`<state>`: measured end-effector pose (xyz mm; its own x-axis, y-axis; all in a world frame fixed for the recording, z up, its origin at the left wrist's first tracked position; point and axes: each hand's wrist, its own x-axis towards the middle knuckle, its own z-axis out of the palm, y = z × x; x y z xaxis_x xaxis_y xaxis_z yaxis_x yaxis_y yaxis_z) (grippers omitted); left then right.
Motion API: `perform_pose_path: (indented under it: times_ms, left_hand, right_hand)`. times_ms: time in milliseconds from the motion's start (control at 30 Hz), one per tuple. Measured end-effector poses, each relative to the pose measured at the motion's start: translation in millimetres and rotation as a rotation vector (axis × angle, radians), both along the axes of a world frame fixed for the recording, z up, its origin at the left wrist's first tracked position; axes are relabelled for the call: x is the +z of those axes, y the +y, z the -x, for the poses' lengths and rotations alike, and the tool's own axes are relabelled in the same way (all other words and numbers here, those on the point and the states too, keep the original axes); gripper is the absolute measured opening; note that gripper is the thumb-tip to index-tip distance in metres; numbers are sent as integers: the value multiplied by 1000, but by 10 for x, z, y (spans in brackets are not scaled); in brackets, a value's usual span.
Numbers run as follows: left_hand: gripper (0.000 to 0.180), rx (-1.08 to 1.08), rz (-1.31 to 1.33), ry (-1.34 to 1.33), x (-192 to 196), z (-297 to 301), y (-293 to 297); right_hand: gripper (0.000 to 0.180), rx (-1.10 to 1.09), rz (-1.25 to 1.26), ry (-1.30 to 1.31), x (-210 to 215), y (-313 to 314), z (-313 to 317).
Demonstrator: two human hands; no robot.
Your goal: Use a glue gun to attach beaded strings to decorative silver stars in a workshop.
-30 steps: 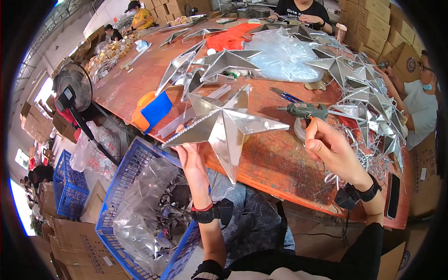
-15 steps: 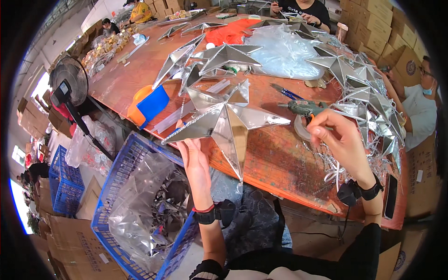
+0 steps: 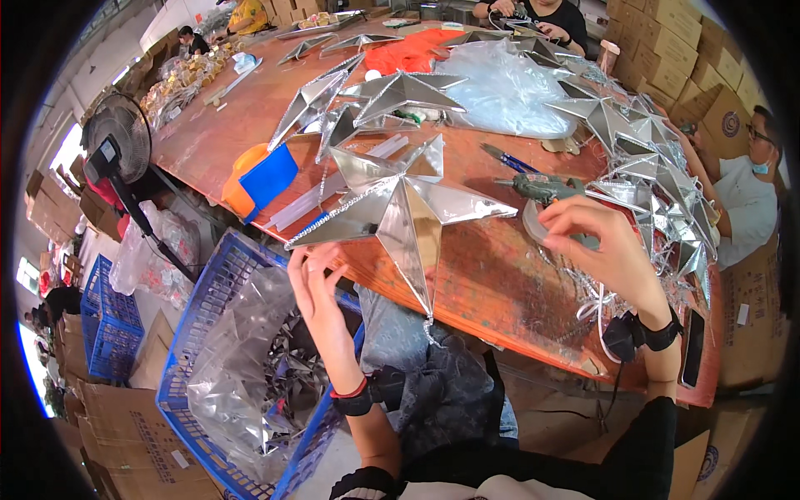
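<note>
A mirror-like silver star point(image 3: 406, 208) with a beaded trim along one arm lies partly over the near table edge, one point hanging past it. My left hand point(image 3: 321, 292) is just below the star's left tip, fingers bent but apart, and looks open; whether a fingertip touches the tip I cannot tell. My right hand point(image 3: 604, 246) hovers over the table right of the star, fingers curled and spread with nothing visibly gripped. Beside its fingers lie a grey-green glue gun point(image 3: 546, 187) and a whitish roll of tape point(image 3: 533, 221). The gun's handle is partly behind the hand.
More silver stars point(image 3: 642, 150) pile up at the right, others at the back around a clear plastic bag point(image 3: 504, 92). Blue-handled pliers point(image 3: 510, 158) and a blue-and-orange holder point(image 3: 265, 182) lie nearby. Below left stands a blue crate point(image 3: 179, 367); a fan point(image 3: 117, 137) stands beyond.
My left hand has come off the star's left arm and moved left and down, its fingers parting. My right hand has shifted slightly, its fingers opening near the glue gun. The star has hardly moved.
</note>
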<state>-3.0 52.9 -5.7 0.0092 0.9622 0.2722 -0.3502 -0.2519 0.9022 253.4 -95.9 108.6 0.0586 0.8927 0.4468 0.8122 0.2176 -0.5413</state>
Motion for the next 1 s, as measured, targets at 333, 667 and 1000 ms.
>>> perform_pose_path:
  times_ms: [333,667,1000]
  left_hand:
    - [30,38,-47,233,5,217,21]
    - [29,-444,-124,421,226,260,-222]
    - [25,-745,-113,499,337,-19,-467]
  right_hand:
    - [3,-253,257,103,170,-25,101]
    - [28,-384,373,-306,-111,-99,-635]
    - [45,-431,615,-59,-177,35,-669]
